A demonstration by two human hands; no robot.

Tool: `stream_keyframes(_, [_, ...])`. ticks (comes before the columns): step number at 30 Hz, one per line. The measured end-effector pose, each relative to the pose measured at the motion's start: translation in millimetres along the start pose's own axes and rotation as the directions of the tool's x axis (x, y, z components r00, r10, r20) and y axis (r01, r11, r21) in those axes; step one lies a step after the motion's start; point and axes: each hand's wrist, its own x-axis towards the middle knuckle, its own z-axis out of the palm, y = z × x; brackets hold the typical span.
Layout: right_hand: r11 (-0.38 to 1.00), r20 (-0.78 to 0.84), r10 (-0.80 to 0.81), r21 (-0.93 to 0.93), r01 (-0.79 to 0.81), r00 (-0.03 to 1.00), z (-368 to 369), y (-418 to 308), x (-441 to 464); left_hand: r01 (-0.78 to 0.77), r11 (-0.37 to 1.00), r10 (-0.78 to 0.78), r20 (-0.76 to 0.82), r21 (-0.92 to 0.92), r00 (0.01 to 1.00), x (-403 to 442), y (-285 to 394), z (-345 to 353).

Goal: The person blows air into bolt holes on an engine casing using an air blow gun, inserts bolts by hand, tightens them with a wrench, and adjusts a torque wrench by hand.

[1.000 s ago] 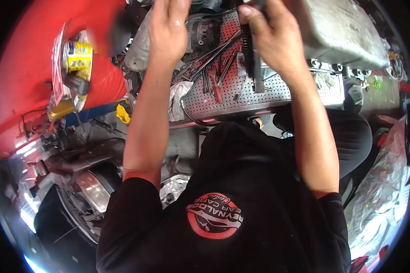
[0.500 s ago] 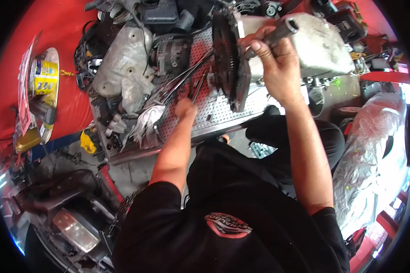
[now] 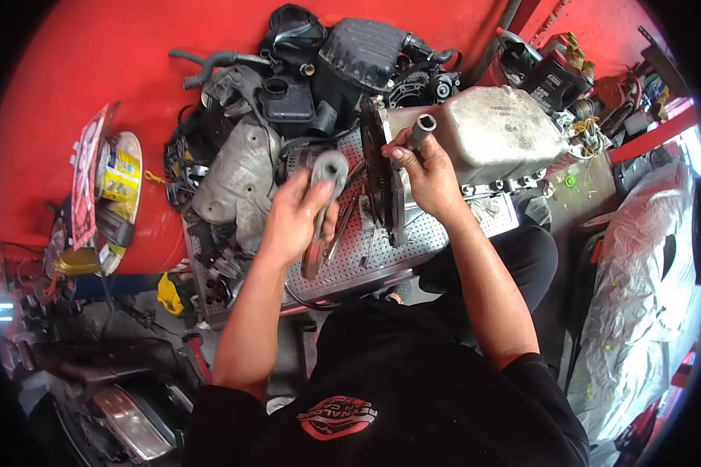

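Left hand (image 3: 288,223) closed round a ratchet (image 3: 331,167): round head up, past the fingers; red handle end out below the palm, over the perforated worktop (image 3: 432,243). Right hand (image 3: 432,183) pinches a metal socket (image 3: 421,132) between thumb and fingers, open end tilted up toward the camera. Hands apart, one tool each, ratchet and socket not touching.

Right hand is in front of the engine assembly, near the edge-on dark toothed disc (image 3: 375,167) and the big pale metal pan (image 3: 502,128). Can't tell if it touches either.

Ratchet is left of the disc. Loose long tools (image 3: 347,212) lie on the worktop, partly behind the left hand. Further left: dull metal cover (image 3: 237,175) with holes, small parts crowded beside it. Beyond it: black plastic box (image 3: 288,100) and ribbed black housing (image 3: 361,53), near the red surface (image 3: 195,27).

Far left: reel (image 3: 136,167) with a yellow and white label. Yellow item (image 3: 169,294) below, just off the worktop's left edge. Crinkled clear plastic sheeting (image 3: 639,303) on the right.
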Motion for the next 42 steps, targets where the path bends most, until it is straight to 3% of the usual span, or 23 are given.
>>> stream_keyframes(2, [0.982,0.068,0.048,-0.186,-0.034,0.997,-5,-2,1,0.002,0.997,0.003,0.07,-0.079,0.998,9,52,21])
stream_keyframes(7, [0.991,-0.012,-0.023,-0.134,0.021,1.0,-1,-2,2,0.14,0.989,-0.143,0.384,0.037,0.912,45,115,56])
stream_keyframes(8, [0.99,-0.001,-0.053,-0.127,0.053,0.999,0,1,2,0.136,0.989,-0.146,0.395,0.053,0.907,51,119,60])
stream_keyframes(10, [0.99,-0.01,-0.082,-0.118,0.08,0.997,-2,0,2,0.292,0.94,-0.338,0.376,0.174,0.863,61,123,67])
stream_keyframes(13, [0.975,0.033,-0.054,-0.216,0.06,0.998,-7,-5,2,0.102,0.813,-0.339,0.324,0.573,0.883,71,145,72])
stream_keyframes(16, [0.952,0.04,-0.068,-0.298,0.077,0.997,-10,-12,5,-0.089,0.556,-0.342,0.325,0.826,0.882,81,163,77])
stream_keyframes(20, [0.961,0.09,-0.047,-0.269,0.07,0.995,-11,-15,9,-0.023,0.611,-0.385,0.322,0.791,0.865,82,166,75])
stream_keyframes(22, [0.943,0.061,-0.114,-0.307,0.127,0.992,-7,-8,9,0.249,0.705,-0.495,0.209,0.664,0.843,72,164,76])
stream_keyframes(23, [0.933,0.052,-0.143,-0.326,0.152,0.988,-5,-8,8,0.34,0.758,-0.48,0.123,0.557,0.869,62,155,82])
stream_keyframes(27, [0.9,0.024,-0.128,-0.417,0.126,0.992,1,-11,6,0.435,0.86,-0.466,0.065,0.267,0.882,42,130,92])
stream_keyframes(28, [0.911,0.01,-0.118,-0.398,0.112,0.993,1,-11,5,0.405,0.876,-0.444,0.11,0.261,0.889,42,127,89])
stream_keyframes(32, [0.93,0.08,-0.152,-0.327,0.17,0.985,-8,-7,5,0.328,0.749,-0.524,0.212,0.576,0.825,64,147,73])
stream_keyframes(35, [0.925,0.111,-0.132,-0.342,0.163,0.985,-8,-7,-6,0.121,0.806,-0.351,0.304,0.579,0.885,71,144,72])
stream_keyframes(36, [0.89,-0.142,-0.213,-0.436,0.132,0.967,-4,-10,-16,0.072,0.824,-0.321,0.359,0.562,0.876,75,141,69])
stream_keyframes(37, [0.849,-0.371,-0.312,-0.522,0.081,0.875,2,-14,-25,0.089,0.867,-0.303,0.377,0.49,0.875,74,137,69])
stream_keyframes(38, [0.974,-0.44,-0.127,-0.225,0.028,0.889,12,-17,-39,0.101,0.907,-0.276,0.393,0.409,0.877,74,133,71])
stream_keyframes(39, [0.867,-0.244,0.356,0.446,-0.221,0.902,27,-75,-58,0.035,0.941,-0.171,0.386,0.335,0.906,83,120,69])
stream_keyframes(40, [0.762,-0.053,0.343,0.599,-0.245,0.938,47,-86,-66,0.045,0.946,-0.177,0.392,0.322,0.903,80,118,74])
stream_keyframes(42, [0.611,0.089,0.317,0.742,-0.276,0.944,86,-100,-74,-0.252,0.744,0.046,0.329,0.619,0.943,75,123,85])
